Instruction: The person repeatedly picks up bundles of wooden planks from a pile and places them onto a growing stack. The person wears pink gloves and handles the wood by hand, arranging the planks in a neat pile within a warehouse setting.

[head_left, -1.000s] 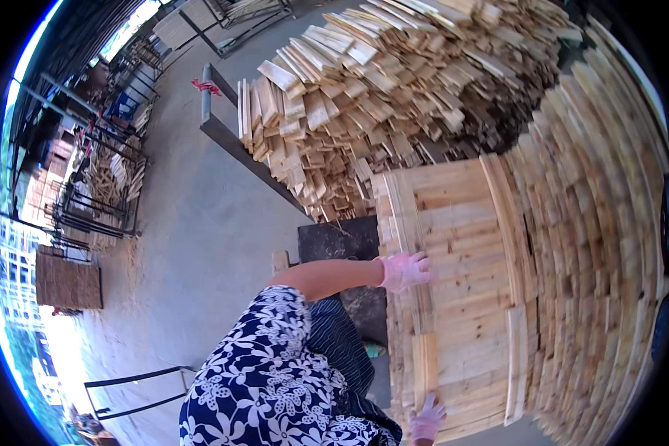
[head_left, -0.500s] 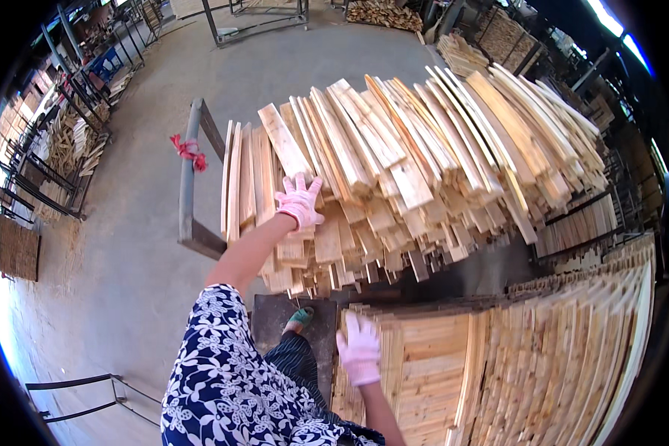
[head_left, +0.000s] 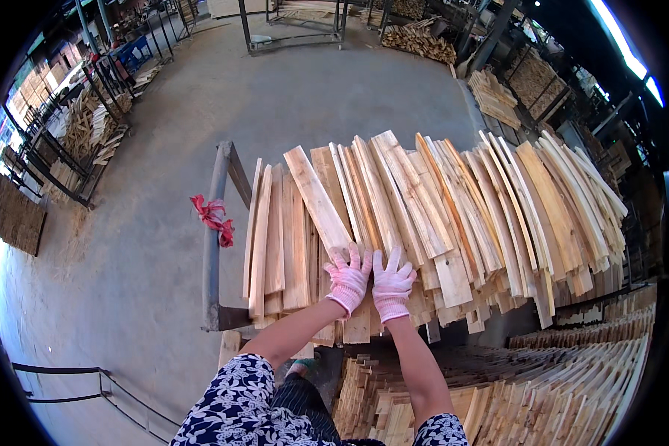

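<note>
A large pile of loose wooden planks (head_left: 438, 215) lies in front of me, their near ends toward me. My left hand (head_left: 348, 280), in a pink-and-white glove, rests with spread fingers at the near end of a pale wide plank (head_left: 316, 195) that lies slanted on top. Close beside it, my right hand (head_left: 392, 286), gloved alike, lies on neighbouring planks with its fingers stretched out and apart. Neither hand is closed around a plank. The undersides of both palms are hidden.
A grey metal upright frame (head_left: 217, 223) with a red cloth tied on it borders the pile's left end. Below right stands a tightly stacked block of boards (head_left: 498, 401). Metal racks (head_left: 293, 41) and more wood piles (head_left: 420, 41) stand across the concrete floor (head_left: 163, 149).
My right hand has come up from over the stacked boards to the pile, beside my left hand. The view has shifted, and my left hand is now at the slanted plank's near end.
</note>
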The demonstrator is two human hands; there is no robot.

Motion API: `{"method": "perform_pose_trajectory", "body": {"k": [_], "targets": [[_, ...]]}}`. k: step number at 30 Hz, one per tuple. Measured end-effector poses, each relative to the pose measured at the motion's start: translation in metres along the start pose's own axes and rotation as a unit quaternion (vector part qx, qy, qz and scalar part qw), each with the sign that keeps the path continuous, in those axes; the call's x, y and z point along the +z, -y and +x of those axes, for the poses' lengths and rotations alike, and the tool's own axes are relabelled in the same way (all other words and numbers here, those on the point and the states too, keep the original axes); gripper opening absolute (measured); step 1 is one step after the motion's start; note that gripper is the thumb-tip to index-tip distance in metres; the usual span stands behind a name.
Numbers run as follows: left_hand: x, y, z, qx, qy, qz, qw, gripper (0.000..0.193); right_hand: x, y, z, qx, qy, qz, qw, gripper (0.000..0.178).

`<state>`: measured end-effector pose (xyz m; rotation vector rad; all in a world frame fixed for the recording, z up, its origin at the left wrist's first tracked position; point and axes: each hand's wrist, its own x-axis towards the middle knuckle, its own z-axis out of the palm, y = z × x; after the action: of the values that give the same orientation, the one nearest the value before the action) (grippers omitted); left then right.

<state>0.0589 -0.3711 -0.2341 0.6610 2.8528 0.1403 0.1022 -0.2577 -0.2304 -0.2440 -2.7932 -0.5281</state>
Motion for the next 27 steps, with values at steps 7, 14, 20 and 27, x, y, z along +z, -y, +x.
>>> {"method": "perform_pose_trajectory", "body": {"k": [7, 14, 20, 27], "targets": [[-0.014, 0.002, 0.002, 0.039, -0.041, 0.018, 0.998, 0.05, -0.014, 0.001, 0.0, 0.039, 0.036, 0.005, 0.999, 0.051], [-0.026, 0.03, -0.106, 0.127, -0.035, 0.085, 0.988, 0.044, -0.091, 0.034, -0.098, 0.079, 0.028, 0.091, 0.992, 0.049], [0.004, 0.039, -0.208, 0.171, -0.088, 0.07, 0.979, 0.048, -0.134, 0.005, -0.182, 0.025, 0.073, 0.361, 0.93, 0.076], [-0.035, 0.06, -0.202, -0.132, -0.066, -0.624, 0.767, 0.065, 0.027, -0.091, -0.224, 0.237, 0.216, 0.606, 0.728, 0.067]]}}
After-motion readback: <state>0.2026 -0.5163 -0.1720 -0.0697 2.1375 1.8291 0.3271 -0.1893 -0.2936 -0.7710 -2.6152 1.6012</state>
